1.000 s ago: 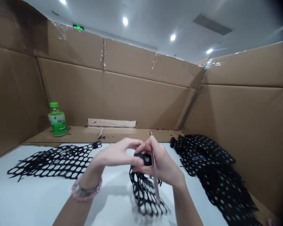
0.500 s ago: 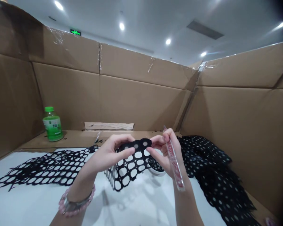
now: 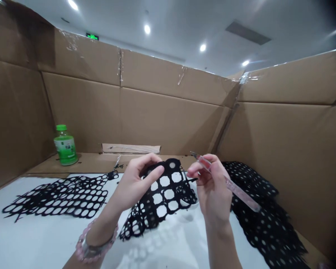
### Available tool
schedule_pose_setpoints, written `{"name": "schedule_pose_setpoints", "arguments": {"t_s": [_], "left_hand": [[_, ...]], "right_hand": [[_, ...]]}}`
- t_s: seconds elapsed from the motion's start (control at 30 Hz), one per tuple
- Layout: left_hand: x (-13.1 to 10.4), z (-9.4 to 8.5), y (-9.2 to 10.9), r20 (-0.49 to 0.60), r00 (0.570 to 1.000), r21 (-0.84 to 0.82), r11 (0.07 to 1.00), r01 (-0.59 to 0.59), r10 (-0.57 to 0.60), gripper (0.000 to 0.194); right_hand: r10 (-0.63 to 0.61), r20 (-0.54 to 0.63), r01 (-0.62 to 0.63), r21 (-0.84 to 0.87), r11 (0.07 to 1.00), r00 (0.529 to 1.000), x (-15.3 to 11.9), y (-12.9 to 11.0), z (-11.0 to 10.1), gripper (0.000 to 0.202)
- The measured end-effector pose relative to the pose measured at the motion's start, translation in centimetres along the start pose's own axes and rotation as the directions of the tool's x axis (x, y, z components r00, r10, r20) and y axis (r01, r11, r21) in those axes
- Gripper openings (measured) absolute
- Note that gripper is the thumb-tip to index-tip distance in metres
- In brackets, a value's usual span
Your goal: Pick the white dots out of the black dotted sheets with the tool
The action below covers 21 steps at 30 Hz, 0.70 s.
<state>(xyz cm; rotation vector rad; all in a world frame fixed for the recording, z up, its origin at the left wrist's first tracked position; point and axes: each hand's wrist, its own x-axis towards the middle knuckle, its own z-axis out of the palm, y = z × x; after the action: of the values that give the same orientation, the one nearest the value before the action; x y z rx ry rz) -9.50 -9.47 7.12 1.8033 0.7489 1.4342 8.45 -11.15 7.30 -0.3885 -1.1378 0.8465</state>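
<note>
My left hand [image 3: 137,183] is closed on the top edge of a piece of black mesh fabric [image 3: 159,194] with round holes, thumb in front. The mesh hangs above the white table. In my right hand [image 3: 215,190], to the right of the mesh, is a slim clear-pink tool [image 3: 243,194] with red marking and a thin dark tip pointing up left. A small black strip [image 3: 193,180] shows at the right fingertips; whether they pinch it I cannot tell. Behind the mesh stands a white bowl [image 3: 189,204], mostly hidden, with black bits at it.
More black holed mesh [image 3: 72,196] lies spread on the white table [image 3: 42,239] at left. A pile of black dotted fabric [image 3: 263,216] lies at right. A green bottle [image 3: 65,147] stands at the back left. Cardboard walls [image 3: 168,116] enclose the table.
My right hand has moved right, away from the mesh edge, and the tool has tilted so its tip points left. The mesh in my left hand now hangs more spread out and lower.
</note>
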Motion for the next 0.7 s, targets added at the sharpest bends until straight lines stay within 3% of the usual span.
{"name": "schedule_pose_setpoints", "arguments": {"t_s": [0.1,0.27,0.37,0.5,0.7], "left_hand": [[-0.1,0.5,-0.1,-0.060,0.998,-0.051,0.998,-0.036,0.033,0.013],[-0.1,0.8,-0.2,-0.043,0.998,-0.087,0.995,-0.041,0.037,0.010],[0.0,0.6,-0.2,-0.019,1.000,-0.055,0.998,-0.011,0.010,0.013],[-0.1,0.5,0.2,0.005,1.000,-0.042,0.999,-0.012,0.012,0.013],[-0.7,0.3,0.8,0.024,0.999,-0.032,0.999,-0.034,0.034,0.013]], "right_hand": [[-0.016,-0.062,0.020,0.054,0.998,0.998,-0.5,0.4,0.7,0.008],[0.007,-0.012,-0.006,0.088,0.996,1.000,-0.4,0.6,0.5,0.014],[0.097,0.024,-0.099,0.112,0.989,0.995,-0.1,0.5,0.3,0.025],[0.234,0.117,-0.246,0.102,0.964,0.965,-0.3,0.6,0.7,0.023],[0.170,0.061,-0.171,0.009,0.985,0.984,-0.6,1.4,1.0,0.019]]}}
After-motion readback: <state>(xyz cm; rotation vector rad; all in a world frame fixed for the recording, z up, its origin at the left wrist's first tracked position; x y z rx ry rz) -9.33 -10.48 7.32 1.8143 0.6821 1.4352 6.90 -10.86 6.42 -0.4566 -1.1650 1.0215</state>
